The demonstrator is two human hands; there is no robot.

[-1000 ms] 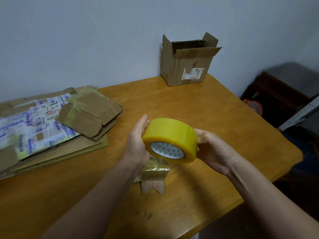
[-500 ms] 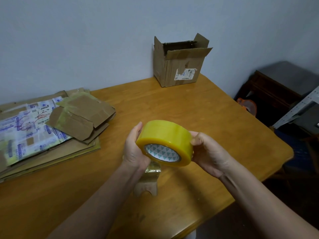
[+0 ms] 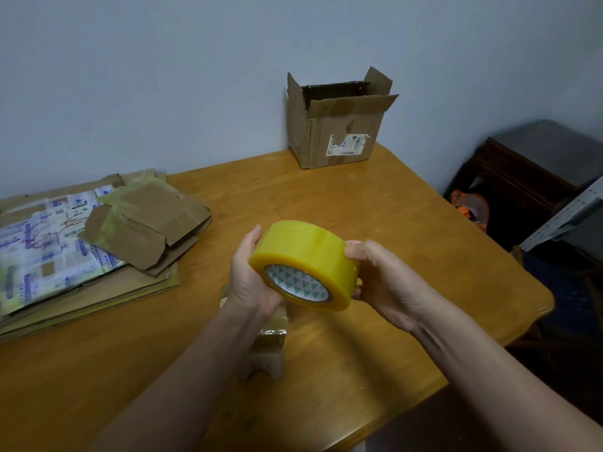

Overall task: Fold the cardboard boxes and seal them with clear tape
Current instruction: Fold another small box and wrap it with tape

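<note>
A yellow-tinted roll of clear tape (image 3: 305, 256) with a white core hangs above the middle of the wooden table (image 3: 408, 243). My left hand (image 3: 251, 278) grips its left side. On the right side my right hand (image 3: 381, 282) holds the roll, thumb on the top surface. An upright cardboard box (image 3: 336, 132) with its top flaps open stands at the far edge by the wall. A pile of flattened cardboard boxes (image 3: 130, 230) lies at the left. A small taped scrap of cardboard (image 3: 269, 347) lies under my left wrist.
The table's right edge drops to dark furniture (image 3: 535, 171), an orange object (image 3: 470, 203) and a perforated metal bar (image 3: 567, 213). A grey wall runs behind the table.
The view has shifted slightly, so the box and pile sit differently in frame. Both hands keep hold of the roll, now a little lower and nearer me.
</note>
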